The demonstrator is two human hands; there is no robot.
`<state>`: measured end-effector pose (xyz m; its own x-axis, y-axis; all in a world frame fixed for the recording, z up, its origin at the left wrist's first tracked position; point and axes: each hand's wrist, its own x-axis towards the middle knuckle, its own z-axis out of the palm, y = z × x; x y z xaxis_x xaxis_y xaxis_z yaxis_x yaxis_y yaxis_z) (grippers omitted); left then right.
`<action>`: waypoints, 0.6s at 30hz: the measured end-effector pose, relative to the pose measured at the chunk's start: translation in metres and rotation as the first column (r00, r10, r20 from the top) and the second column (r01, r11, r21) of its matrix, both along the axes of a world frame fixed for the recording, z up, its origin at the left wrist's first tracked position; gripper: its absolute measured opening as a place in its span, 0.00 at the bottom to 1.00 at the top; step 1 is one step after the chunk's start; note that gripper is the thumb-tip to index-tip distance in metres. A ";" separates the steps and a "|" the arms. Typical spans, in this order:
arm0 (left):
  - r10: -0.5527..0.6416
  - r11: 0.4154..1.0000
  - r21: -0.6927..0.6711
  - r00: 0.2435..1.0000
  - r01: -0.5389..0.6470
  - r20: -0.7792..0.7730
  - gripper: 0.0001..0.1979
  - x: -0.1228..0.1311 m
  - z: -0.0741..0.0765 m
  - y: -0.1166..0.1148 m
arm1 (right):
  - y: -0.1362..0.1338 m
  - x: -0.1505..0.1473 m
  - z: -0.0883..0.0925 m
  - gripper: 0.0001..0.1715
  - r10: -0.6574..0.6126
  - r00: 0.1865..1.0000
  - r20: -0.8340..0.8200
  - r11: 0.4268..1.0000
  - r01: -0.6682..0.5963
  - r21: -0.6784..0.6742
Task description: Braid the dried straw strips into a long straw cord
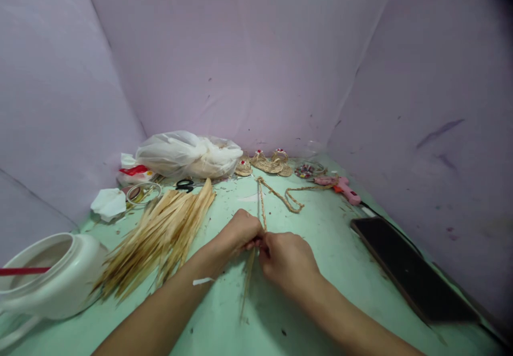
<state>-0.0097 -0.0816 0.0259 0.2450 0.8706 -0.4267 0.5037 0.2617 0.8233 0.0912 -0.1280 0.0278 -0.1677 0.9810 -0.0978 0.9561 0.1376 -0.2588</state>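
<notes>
Pale green tabletop [340, 238], flecked with straw debris, is enclosed on three sides by lilac fabric walls [256, 67].

Hands: the left hand [240, 233] and the right hand [286, 262] meet at the centre of the table, knuckles up. Both are clenched, fingertips pinched together on the near end of a braided tan straw cord [262, 203].

Position of the cord relative to the grip: the braid leaves the pinch point between the two hands and runs straight away from the person, then bends right into a loop lying flat on the table. Loose unbraided straw strands [245, 286] hang out of the same pinch point on the near side and trail toward the person.

Surroundings:
- Left of the left forearm, just beside it: a fanned bundle of dry tan straw strips [168, 233].
- Far left edge: a white plastic wide-mouth jar [60, 281].
- Rear: a clear plastic bag [188, 155], black-handled scissors [185, 185] and small woven straw sandals [268, 164].
- Right rear: a pink glue gun [342, 187].
- Right, well apart from the right hand: a flat dark rectangular slab [412, 270].
</notes>
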 end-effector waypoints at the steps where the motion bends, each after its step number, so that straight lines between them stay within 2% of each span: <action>1: -0.007 1.000 -0.010 1.000 0.007 0.012 0.05 -0.002 0.000 0.001 | -0.002 -0.002 0.000 0.14 0.020 1.000 -0.011 1.000 -0.020 -0.001; 4: -0.024 0.998 -0.055 0.999 0.026 0.037 0.03 -0.009 -0.004 0.007 | -0.002 0.001 0.004 0.13 0.070 0.997 -0.042 0.998 -0.070 0.008; 8: -0.071 0.992 -0.092 0.989 0.083 0.128 0.00 -0.015 -0.016 0.014 | 0.014 0.023 0.013 0.08 0.104 0.981 -0.166 0.992 -0.114 -0.051; 11: -0.090 0.989 -0.102 0.977 0.111 0.193 0.02 -0.017 -0.022 0.017 | 0.033 0.041 0.008 0.11 -0.044 0.928 -0.370 0.999 0.033 -0.035; 13: -0.095 0.986 -0.116 0.972 0.122 0.216 0.03 -0.018 -0.024 0.017 | 0.041 0.045 -0.001 0.10 -0.128 0.870 -0.476 0.988 0.071 -0.136; 16: -0.099 0.986 -0.106 0.970 0.125 0.223 0.02 -0.019 -0.023 0.016 | 0.042 0.041 -0.016 0.10 -0.162 0.783 -0.600 0.911 -0.115 -0.396; 18: -0.118 0.987 -0.085 0.972 0.137 0.201 0.02 -0.019 -0.022 0.015 | 0.039 0.038 -0.020 0.10 -0.178 0.748 -0.639 0.867 -0.188 -0.461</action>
<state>-0.0290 -0.0661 0.0043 0.4382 0.7832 -0.4410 0.3710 0.2893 0.8824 0.1290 -0.0887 0.0076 -0.3720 0.8352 -0.4051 0.5247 -0.1708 -0.8340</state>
